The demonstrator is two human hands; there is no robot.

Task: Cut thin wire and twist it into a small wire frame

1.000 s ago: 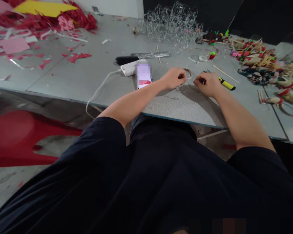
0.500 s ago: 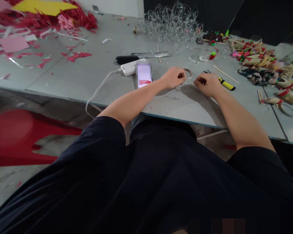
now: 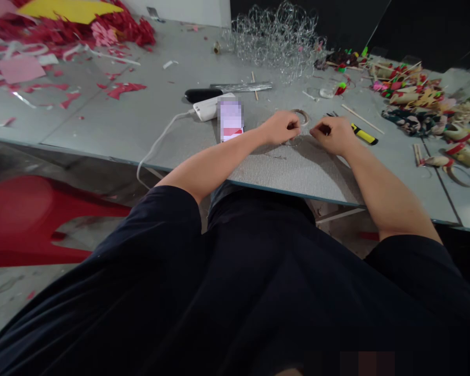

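My left hand [image 3: 284, 127] is closed in a pinch low over the grey table [image 3: 282, 169]. Just beyond its fingertips lies a tan ring [image 3: 304, 117], like a roll of tape or a bamboo hoop. Faint strands of thin shiny wire [image 3: 292, 143] show under the left fingers. Facing it a short gap away, my right hand [image 3: 333, 134] also has thumb and fingers pinched together. Whatever sits between the fingertips of either hand is too fine to make out. A yellow and black box cutter [image 3: 364, 134] lies close behind the right hand.
A phone [image 3: 231, 121] and a white power bank [image 3: 207, 108] sit left of my hands. Behind are a black-handled tool [image 3: 203, 95] and a heap of curled wire [image 3: 280, 42]. Red paper scraps [image 3: 125, 90] lie left, small crafts [image 3: 415, 120] right. A red stool [image 3: 23, 209] stands below.
Both hands stay in nearly the same place, still pinched. The left hand has shifted very slightly; nothing else on the table has visibly moved.
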